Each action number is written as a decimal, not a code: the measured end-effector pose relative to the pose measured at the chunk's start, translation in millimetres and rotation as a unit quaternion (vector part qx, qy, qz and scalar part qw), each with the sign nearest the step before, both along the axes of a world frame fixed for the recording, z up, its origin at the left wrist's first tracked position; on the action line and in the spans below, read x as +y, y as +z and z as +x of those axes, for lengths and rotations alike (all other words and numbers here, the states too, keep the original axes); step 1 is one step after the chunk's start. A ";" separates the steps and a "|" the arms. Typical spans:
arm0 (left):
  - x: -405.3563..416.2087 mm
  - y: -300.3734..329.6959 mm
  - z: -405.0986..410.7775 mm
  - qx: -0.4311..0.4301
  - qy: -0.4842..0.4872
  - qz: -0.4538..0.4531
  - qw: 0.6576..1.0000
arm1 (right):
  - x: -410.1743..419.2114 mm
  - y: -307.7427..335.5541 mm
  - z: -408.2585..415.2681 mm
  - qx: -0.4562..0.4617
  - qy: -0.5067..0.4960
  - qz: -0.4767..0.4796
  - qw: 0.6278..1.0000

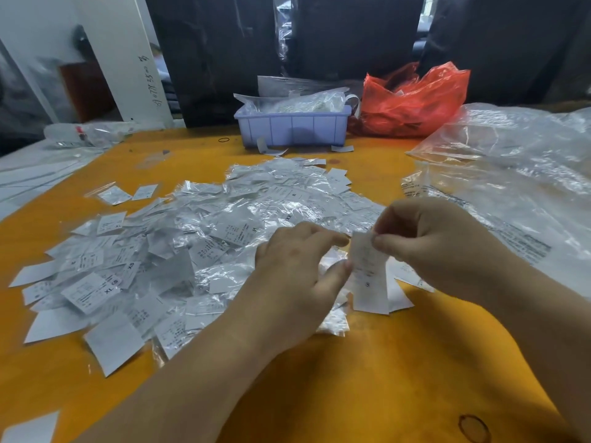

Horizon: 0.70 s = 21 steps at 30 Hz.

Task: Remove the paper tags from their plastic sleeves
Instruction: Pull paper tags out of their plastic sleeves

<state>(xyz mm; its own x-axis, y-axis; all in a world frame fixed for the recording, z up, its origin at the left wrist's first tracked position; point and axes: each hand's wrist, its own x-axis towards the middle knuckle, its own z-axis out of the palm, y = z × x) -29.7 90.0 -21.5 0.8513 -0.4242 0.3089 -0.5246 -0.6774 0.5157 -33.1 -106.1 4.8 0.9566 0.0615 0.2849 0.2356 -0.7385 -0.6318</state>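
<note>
A long white paper tag (369, 276) hangs upright above the orange table (383, 362). My right hand (438, 241) pinches its top edge between thumb and fingers. My left hand (297, 276) is just left of the tag, its thumb and forefinger touching or nearly touching the tag's left edge; I cannot tell whether they grip a sleeve. A wide heap of sleeved tags (192, 244) covers the table's middle and left, white printed papers in crinkled clear plastic.
A lilac plastic bin (292, 127) holding clear bags stands at the back centre. A red plastic bag (412, 100) sits to its right. Large clear plastic bags (511, 174) lie along the right side. A white panel (128, 59) leans at the back left.
</note>
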 end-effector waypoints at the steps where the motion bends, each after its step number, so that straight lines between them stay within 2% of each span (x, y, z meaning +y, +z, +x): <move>1: -0.6 1.0 -0.8 0.011 -0.001 -0.027 1.000 | 1.0 2.1 0.0 -0.015 0.012 0.042 0.999; 5: -2.2 2.8 -2.2 0.039 0.009 -0.089 0.995 | 7.2 4.7 -2.5 -0.016 0.084 0.135 0.987; 8: -1.8 3.4 -0.7 0.031 0.020 -0.113 0.993 | 7.3 0.3 -1.7 0.007 0.101 0.150 0.983; 14: 3.3 1.1 3.9 0.045 0.061 -0.124 0.989 | 4.2 -7.8 3.9 -0.001 0.023 0.032 0.999; 21: 3.9 -0.1 4.2 0.020 0.078 -0.127 0.989 | -4.6 -8.5 3.9 -0.005 -0.049 -0.100 0.994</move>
